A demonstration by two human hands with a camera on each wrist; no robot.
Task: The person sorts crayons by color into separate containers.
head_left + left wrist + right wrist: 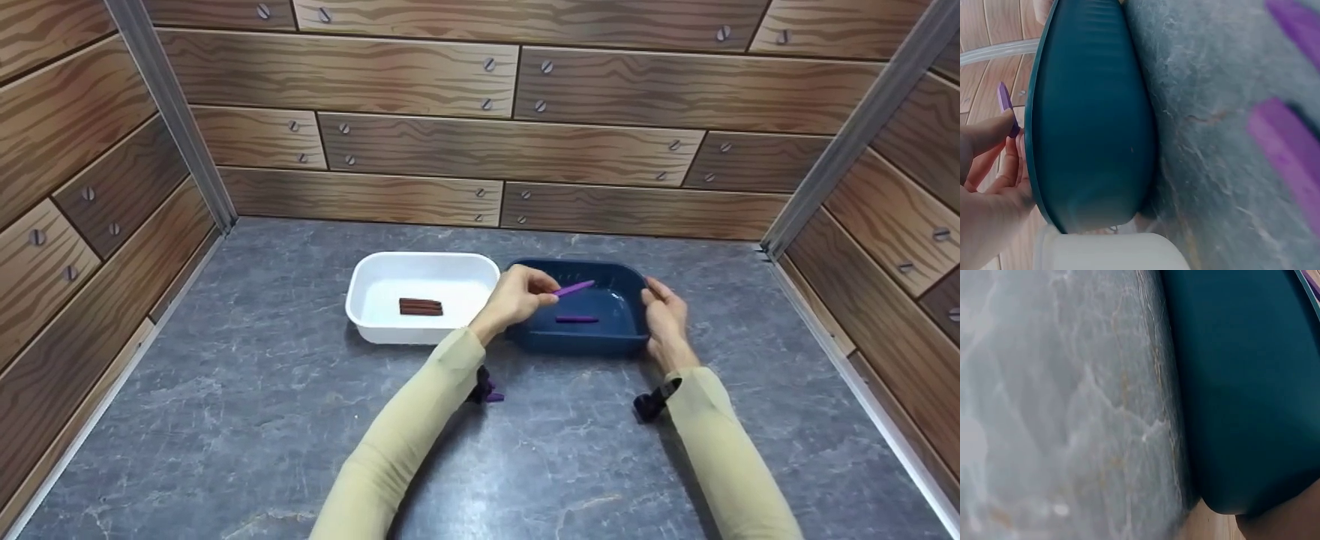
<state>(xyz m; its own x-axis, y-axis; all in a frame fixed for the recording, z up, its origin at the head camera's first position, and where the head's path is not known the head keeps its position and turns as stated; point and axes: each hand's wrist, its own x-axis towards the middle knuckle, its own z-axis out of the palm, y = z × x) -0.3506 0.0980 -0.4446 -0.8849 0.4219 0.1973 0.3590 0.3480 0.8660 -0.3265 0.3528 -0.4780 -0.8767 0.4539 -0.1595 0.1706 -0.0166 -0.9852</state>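
Note:
My left hand (514,297) is over the left side of a dark blue tray (577,345), pinching a purple crayon (574,289) between thumb and fingers. Below it, another purple crayon (577,319) lies on the tray's floor. On the right, my right hand (667,319) grips the tray's side wall at the rim. The left wrist view shows the pinched crayon (1006,107) above the tray's rim, its tip tapered. More purple crayons (1289,154) lie on the table, mostly hidden by the left forearm in the head view.
Touching or close beside the blue tray's left side stands a white tray (397,334), with several brown sticks (420,307) lying together inside. Wood-patterned walls (420,142) enclose the grey marbled table (247,390) at the back and both sides.

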